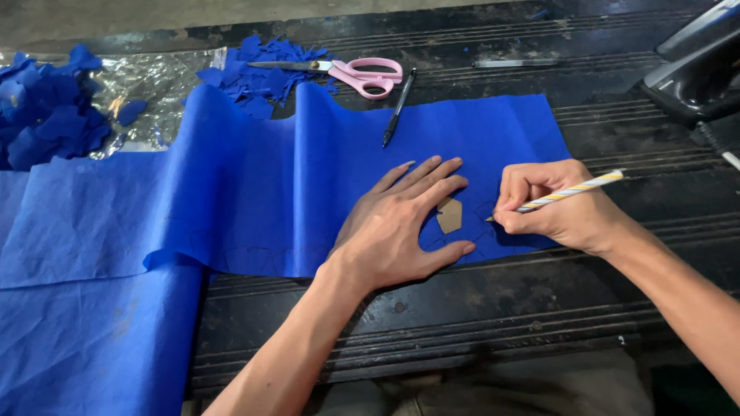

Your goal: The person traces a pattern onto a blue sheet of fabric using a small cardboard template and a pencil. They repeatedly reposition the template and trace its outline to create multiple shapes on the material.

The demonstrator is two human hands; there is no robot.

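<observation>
Pressing our left hand (401, 227) flat on the blue cloth (254, 192), fingers spread, we keep the small brown cardboard template (449, 215) pinned between thumb and forefinger so it cannot shift. Our right hand (551, 204) pinches the striped pencil (566, 192) with its tip on the cloth just right of the template's edge. Pink scissors (358, 75), a black pen (398, 108) and blue cut scraps (258, 69) lie beyond, well apart from both hands.

blue cloth (231, 192): cut off left | template (449, 216): partly under fingers (432, 181)
</observation>
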